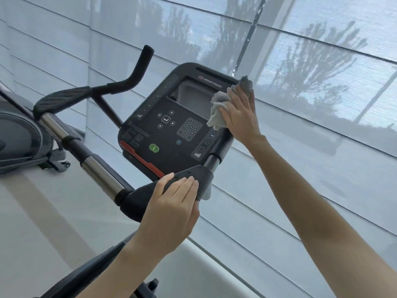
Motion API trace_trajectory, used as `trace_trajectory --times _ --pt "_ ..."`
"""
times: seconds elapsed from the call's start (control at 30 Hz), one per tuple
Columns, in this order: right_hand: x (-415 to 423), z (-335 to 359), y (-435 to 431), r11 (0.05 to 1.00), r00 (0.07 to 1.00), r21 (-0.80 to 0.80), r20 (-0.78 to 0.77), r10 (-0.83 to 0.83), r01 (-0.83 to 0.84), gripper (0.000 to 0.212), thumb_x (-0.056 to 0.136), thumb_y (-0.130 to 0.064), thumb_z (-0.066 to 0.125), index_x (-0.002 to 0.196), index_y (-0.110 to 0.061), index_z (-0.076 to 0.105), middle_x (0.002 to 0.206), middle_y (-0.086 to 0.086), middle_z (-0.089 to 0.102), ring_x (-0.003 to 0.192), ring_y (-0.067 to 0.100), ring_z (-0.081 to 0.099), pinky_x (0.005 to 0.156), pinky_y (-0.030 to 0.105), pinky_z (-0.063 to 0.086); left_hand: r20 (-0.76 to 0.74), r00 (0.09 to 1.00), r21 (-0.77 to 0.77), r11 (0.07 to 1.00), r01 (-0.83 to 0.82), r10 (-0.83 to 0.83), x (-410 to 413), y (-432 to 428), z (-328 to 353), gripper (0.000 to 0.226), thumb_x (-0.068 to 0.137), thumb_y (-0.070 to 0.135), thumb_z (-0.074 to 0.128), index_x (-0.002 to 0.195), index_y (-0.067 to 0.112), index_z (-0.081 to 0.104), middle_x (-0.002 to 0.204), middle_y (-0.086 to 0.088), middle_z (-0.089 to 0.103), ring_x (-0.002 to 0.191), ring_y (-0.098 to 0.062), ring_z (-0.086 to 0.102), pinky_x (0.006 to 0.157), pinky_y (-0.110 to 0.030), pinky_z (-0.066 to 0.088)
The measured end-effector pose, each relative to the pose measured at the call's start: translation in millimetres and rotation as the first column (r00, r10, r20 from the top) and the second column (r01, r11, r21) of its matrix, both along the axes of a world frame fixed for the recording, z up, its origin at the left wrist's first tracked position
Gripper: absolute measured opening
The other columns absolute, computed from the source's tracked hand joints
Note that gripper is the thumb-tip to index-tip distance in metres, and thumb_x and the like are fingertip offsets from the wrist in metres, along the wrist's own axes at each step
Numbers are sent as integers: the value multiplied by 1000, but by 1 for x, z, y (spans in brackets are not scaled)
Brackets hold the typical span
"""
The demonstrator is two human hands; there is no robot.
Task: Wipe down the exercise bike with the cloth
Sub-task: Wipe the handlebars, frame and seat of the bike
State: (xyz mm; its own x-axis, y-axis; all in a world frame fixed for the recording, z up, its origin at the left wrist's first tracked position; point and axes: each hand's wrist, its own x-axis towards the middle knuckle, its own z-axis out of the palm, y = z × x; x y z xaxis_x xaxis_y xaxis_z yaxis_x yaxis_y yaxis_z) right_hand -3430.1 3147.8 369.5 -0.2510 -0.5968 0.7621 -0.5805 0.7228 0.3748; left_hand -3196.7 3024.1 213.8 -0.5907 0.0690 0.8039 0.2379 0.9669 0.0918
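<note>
Wiping of the exercise bike (98, 168) at its console (150, 134), head view. The cloth (218, 108), grey and bunched, is lying against the right edge of the console, beside the screen; one end is sticking up past the far right corner.

Likely faults from here: the cloth is being pressed rather than pinched, so a fast stroke along the edge is likely to leave it behind or let it drop off the right side. A stroke drifting left is likely to be pushing the keypad (189, 129) or the green button (154, 148) through the fabric. Because the cloth is wadded, only part of it is probably meeting the surface, and streaks may be the result. Most of the console face and the handlebars appear to be awaiting wiping.

The right grip (241, 117) is lying spread, fingers straight and close together, flattening the cloth against the console edge; nothing is being pinched.

The left grip (174, 203) is resting on the near handlebar pad (139, 196), fingers straight across its top and thumb alongside, apparently steadying the bike; whether the palm is wrapping underneath cannot be told.
</note>
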Motion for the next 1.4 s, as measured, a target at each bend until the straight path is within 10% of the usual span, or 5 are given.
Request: trace_trajectory --times 0.3,0.47,0.8,1.03,1.4 --pt "6 -23 6 940 986 329 107 -129 87 56 101 -33 21 95 -17 74 93 3 70 120 20 49 118 43 4 30 999 13 999 -39 39 3 5 4 41 91 29 43 112 7 70 110 -5 71 103 -17 66 103 -42 38" --pt "22 -49 -1 996 911 77 412 0 -35 55 98 -35 22 95 -19 75 89 2 72 117 14 52 113 21 1 51 997 12 998 -54 54 7 7 6 43 93 29 39 113 7 69 112 -7 70 104 -18 66 103 -44 42" --pt "111 -83 -17 738 364 -675 687 629 -2 39 95 -27 40 69 -32 69 87 -8 69 92 16 63 93 42 46 56 998 60 998 -9 5 24 -16 -1 42 92 24 42 122 2 62 122 -11 64 115 -23 60 103 -44 42" --pt "168 -104 -26 771 580 -632 599 553 -81 49 99 -17 35 81 -51 67 96 -42 59 98 -16 48 87 2 30 56 998 28 999 18 -20 45 -63 -22 45 92 25 41 125 -1 59 125 -14 62 116 -27 59 104 -43 38" --pt "212 -121 -30 929 809 -292 474 347 -228 20 80 -19 75 95 -6 72 111 3 68 111 20 57 97 41 42 2 987 -15 987 161 -160 47 -100 -37 44 92 24 44 123 -1 60 125 -15 62 113 -25 60 98 -46 45"
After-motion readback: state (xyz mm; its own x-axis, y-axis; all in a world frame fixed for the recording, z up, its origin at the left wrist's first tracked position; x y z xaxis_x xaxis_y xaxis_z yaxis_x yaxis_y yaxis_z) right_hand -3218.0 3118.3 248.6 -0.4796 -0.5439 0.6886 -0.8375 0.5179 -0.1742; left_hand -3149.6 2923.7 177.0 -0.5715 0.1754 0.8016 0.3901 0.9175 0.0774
